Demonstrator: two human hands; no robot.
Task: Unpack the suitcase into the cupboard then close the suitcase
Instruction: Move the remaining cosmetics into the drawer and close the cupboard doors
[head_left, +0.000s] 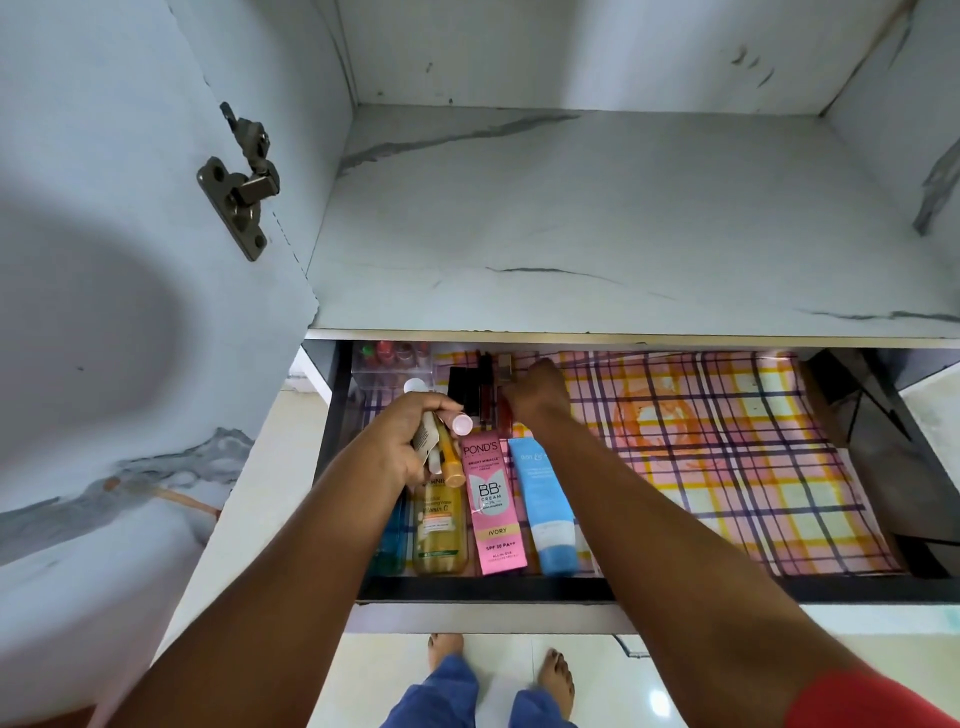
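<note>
Two hands reach into the pulled-out cupboard drawer (613, 590) lined with checked paper. The left hand (410, 441) grips a bundle of small tubes and bottles (441, 441) above a yellow Vitamin C bottle (439, 525), beside the pink Pond's BB cream box (491, 504) and blue tube (545, 504). The right hand (535, 397) reaches to the lipsticks (488, 387) at the back; its grip is hidden.
</note>
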